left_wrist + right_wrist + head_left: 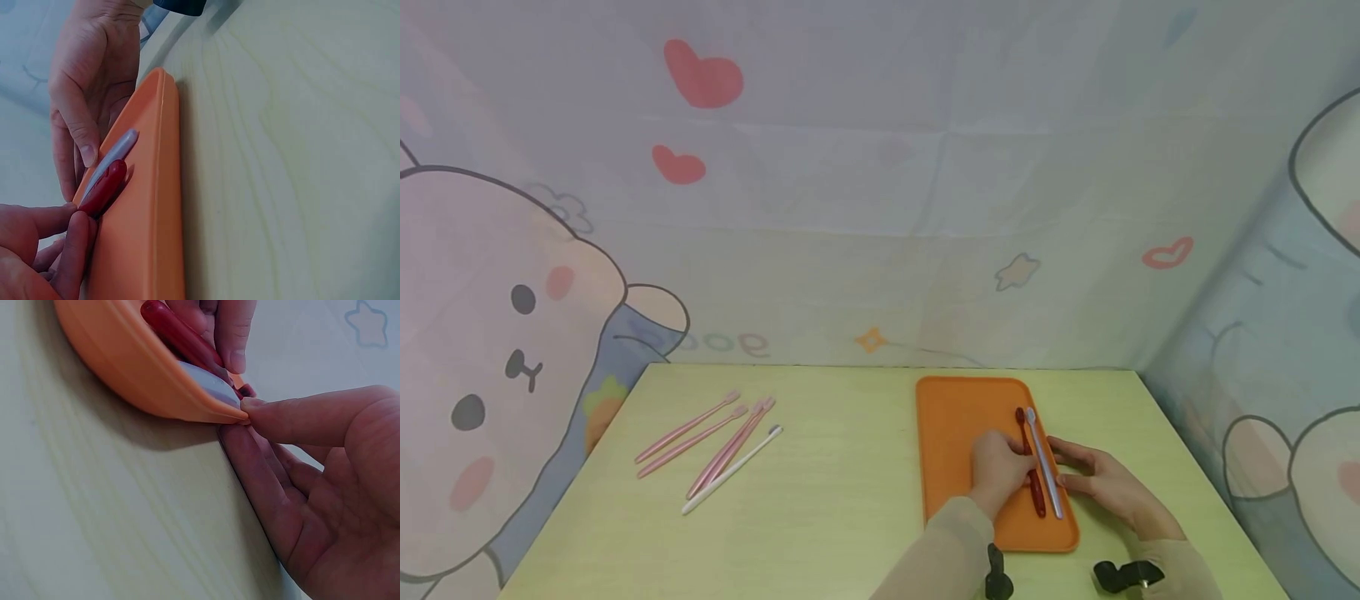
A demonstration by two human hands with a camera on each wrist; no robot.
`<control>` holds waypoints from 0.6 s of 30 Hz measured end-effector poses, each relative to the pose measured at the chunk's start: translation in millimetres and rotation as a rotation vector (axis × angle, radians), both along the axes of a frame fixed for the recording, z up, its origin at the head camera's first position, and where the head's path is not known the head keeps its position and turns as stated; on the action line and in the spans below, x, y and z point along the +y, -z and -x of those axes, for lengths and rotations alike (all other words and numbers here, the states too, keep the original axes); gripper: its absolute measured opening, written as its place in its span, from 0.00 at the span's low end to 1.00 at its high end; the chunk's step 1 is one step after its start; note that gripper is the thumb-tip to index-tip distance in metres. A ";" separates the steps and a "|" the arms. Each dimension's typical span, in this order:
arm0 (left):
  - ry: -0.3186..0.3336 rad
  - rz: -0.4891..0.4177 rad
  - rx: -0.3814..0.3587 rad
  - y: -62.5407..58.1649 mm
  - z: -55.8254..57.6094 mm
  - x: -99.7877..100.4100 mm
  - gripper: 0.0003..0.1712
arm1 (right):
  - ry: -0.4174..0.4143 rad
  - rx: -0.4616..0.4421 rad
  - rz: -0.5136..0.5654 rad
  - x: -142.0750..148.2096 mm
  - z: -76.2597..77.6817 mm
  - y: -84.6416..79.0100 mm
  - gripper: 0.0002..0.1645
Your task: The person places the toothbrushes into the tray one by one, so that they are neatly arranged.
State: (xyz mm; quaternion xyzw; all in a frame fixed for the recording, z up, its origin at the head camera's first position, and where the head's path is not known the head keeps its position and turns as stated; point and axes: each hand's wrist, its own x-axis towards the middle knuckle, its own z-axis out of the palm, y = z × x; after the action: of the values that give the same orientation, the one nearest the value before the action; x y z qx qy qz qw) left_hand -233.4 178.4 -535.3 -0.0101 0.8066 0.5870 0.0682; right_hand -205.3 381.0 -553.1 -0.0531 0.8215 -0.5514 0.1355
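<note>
On the orange tray (951, 408) lie a dark red toothbrush (1037, 492) and a pale lavender toothbrush (1047, 467), side by side along its right side. My left hand (1000, 468) reaches over the tray and pinches the red toothbrush (103, 190) around its middle, between thumb and fingers. At the tray's right edge, my right hand (1108, 483) grips the rim, its thumb (300, 422) on top and a finger below. The lavender toothbrush (209, 381) rests just inside that rim, between the two hands.
Several pink toothbrushes (681, 446) and one white toothbrush (730, 472) lie on the left part of the pale yellow table (842, 467). A printed cloth backdrop (850, 183) rises behind the table's back edge.
</note>
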 end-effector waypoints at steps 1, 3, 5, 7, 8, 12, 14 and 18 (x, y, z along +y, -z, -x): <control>0.000 0.005 0.003 -0.4 -0.3 0.4 0.13 | 0.002 -0.002 0.001 0.0 -0.3 -0.1 0.44; -0.002 0.020 0.010 -0.3 -0.6 1.2 0.13 | 0.009 -0.005 0.001 0.0 -0.6 0.0 0.44; -0.007 0.013 -0.005 0.4 -0.2 1.7 0.13 | 0.008 -0.003 -0.006 -0.4 -0.7 -0.2 0.43; -0.008 0.006 -0.006 1.5 0.6 1.7 0.14 | 0.010 -0.001 -0.006 -0.7 -0.7 -0.6 0.43; -0.008 0.003 -0.006 2.3 1.0 1.6 0.14 | 0.011 0.000 -0.007 -0.9 -0.7 -0.9 0.43; -0.004 -0.028 -0.003 3.8 1.8 1.0 0.13 | 0.008 0.001 -0.001 -1.6 -1.1 -2.5 0.44; 0.000 -0.035 0.003 4.4 1.8 0.8 0.12 | 0.004 -0.004 0.010 -1.9 -1.3 -3.0 0.44; 0.006 -0.036 0.018 5.2 1.6 0.5 0.12 | -0.007 -0.012 0.019 -1.7 -1.2 -2.9 0.44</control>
State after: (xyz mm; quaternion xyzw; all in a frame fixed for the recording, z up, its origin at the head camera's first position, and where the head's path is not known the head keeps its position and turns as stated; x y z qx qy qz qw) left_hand -235.0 178.9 -540.5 -0.0011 0.7964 0.6014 0.0631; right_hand -204.1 379.3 -550.2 -0.0539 0.8152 -0.5590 0.1419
